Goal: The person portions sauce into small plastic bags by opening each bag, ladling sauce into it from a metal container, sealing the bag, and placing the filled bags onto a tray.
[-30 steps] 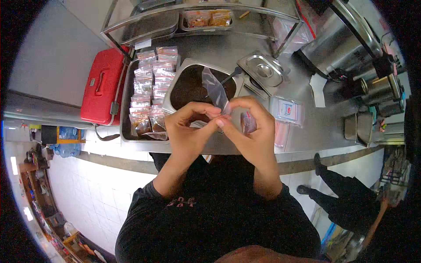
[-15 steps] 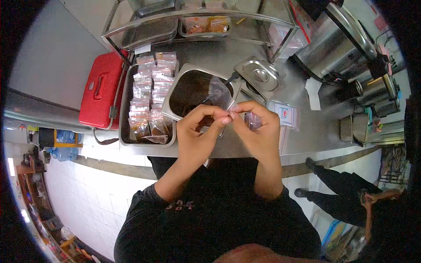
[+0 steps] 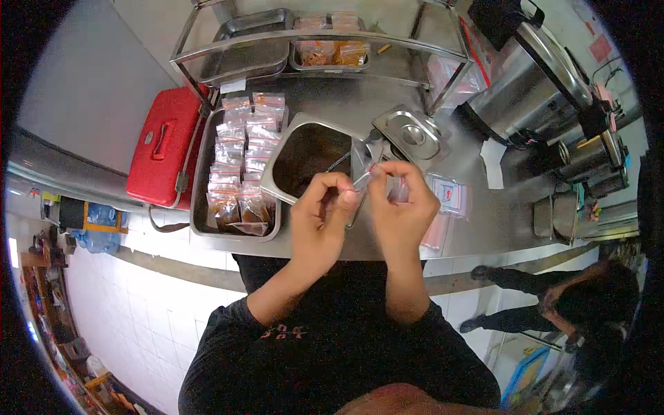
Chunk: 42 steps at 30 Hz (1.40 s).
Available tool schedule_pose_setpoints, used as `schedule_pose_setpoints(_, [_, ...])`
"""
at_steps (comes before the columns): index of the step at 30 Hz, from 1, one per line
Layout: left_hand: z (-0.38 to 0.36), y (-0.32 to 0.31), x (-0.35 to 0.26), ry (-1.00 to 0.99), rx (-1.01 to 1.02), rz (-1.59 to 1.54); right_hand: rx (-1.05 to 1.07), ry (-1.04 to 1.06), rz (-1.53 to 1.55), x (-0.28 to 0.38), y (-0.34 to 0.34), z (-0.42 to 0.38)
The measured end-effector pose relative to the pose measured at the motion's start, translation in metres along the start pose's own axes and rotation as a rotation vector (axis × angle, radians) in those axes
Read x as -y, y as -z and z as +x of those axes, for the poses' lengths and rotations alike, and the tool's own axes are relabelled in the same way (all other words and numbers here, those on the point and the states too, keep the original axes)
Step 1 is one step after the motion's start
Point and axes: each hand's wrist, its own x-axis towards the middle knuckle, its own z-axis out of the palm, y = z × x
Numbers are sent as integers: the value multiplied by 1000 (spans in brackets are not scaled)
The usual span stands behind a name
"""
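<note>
A small clear zip bag point(image 3: 360, 160) hangs between my hands, above the near right corner of a deep steel pan point(image 3: 277, 155). My left hand point(image 3: 319, 218) is closed, thumb and forefinger pinching the bag's zip edge. My right hand point(image 3: 401, 207) pinches the same edge a little higher up, its other fingers curled. The pan holds something dark, and a utensil handle point(image 3: 339, 162) shows partly behind the bag. To the left, a steel tray point(image 3: 195, 200) carries rows of filled zip bags point(image 3: 254, 206). Beside my right hand lies a pack of flat bags point(image 3: 448, 196).
A red case point(image 3: 160, 149) stands left of the tray. A steel lid point(image 3: 415, 135) lies behind my right hand. Large steel pots point(image 3: 522, 86) stand at right. Overhead runs a metal shelf point(image 3: 318, 41) with trays. Another person point(image 3: 574, 297) is at lower right.
My hands have moved slightly apart, the right one higher along the bag's edge. The view has tipped a little, and the other person has bent over.
</note>
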Motion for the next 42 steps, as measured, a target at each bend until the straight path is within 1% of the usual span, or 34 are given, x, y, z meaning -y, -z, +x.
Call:
schedule_pose_setpoints(1, [0,1,1,-1,-8,-2,7,3,1,-1,2,1])
schedule_pose_setpoints(3, [3,3,3,-85,-6,117,59,-92,141,0,6,2])
schedule_pose_setpoints(5, [5,10,0,-79,-42,121,92,-90,129,5,13,4])
schedule_pose_setpoints(7, [8,17,-7,-143,-19,184,341,48,165,1,20,6])
schedule_pose_setpoints(8, [10,19,-9,-196,-31,232,339,49,165,3,23,7])
schedule_pose_setpoints(10, [9,22,-16,-187,-6,205,507,106,118,15,31,8])
schedule_pose_setpoints(12, [9,27,-20,-174,20,182,520,106,113,24,36,8])
schedule_pose_setpoints(14, [11,34,-22,-164,96,103,533,102,109,26,39,8])
schedule_pose_setpoints(15, [17,37,-27,-163,101,104,587,121,177,24,42,9])
schedule_pose_setpoints(16, [27,39,-36,-353,168,375,640,140,244,23,44,9])
schedule_pose_setpoints(17, [29,36,-42,-438,205,497,631,137,241,24,45,7])
schedule_pose_setpoints(18, [32,34,-48,-528,234,613,695,126,292,27,48,4])
schedule_pose_setpoints(19, [33,40,-45,-544,250,602,753,119,338,29,49,4])
schedule_pose_setpoints(20, [35,55,-38,-492,320,637,781,186,346,21,48,1])
schedule_pose_setpoints(21, [36,62,-34,-443,396,669,753,187,325,24,50,0])
schedule_pose_setpoints(23, [33,57,-36,-287,188,610,741,191,286,35,52,-4])
schedule_pose_setpoints(25, [29,63,-38,-288,150,722,664,171,294,34,49,-11])
schedule_pose_setpoints(26, [25,67,-36,-224,152,739,656,220,249,31,50,-11])
schedule_pose_setpoints(27, [21,65,-38,-234,172,732,649,274,203,28,49,-10])
schedule_pose_setpoints(28, [18,63,-44,-268,181,768,626,330,249,19,45,-10])
schedule_pose_setpoints(29, [17,59,-51,-304,187,800,608,331,234,17,46,-10])
schedule_pose_setpoints(30, [17,54,-66,-439,284,938,682,305,179,16,48,-9])
schedule_pose_setpoints(31, [15,50,-71,-440,312,930,756,265,129,16,50,-12])
schedule_pose_setpoints(32, [12,47,-74,-437,373,990,735,248,124,18,51,-16])
schedule_pose_setpoints(33, [10,46,-76,-441,426,1050,811,294,16,20,51,-16])
schedule_pose_setpoints(34, [8,48,-70,-481,430,1101,888,339,-94,21,51,-16])
schedule_pose_setpoints(35, [6,53,-65,-487,450,1096,873,327,-100,21,48,-19])
schedule_pose_setpoints(36, [7,57,-61,-505,401,1137,885,350,-101,19,45,-23])
schedule_pose_setpoints(37, [7,59,-60,-515,353,1180,901,370,-96,19,43,-26])
schedule_pose_setpoints(38, [5,55,-61,-489,312,1157,865,376,-59,21,43,-25])
schedule_pose_setpoints(39, [5,60,-57,-480,313,1166,869,371,-48,17,41,-25])
schedule_pose_setpoints(41, [4,80,-46,-447,285,1020,865,182,294,7,35,-20])
schedule_pose_setpoints(42, [2,84,-48,-402,222,953,787,82,370,13,41,-8])
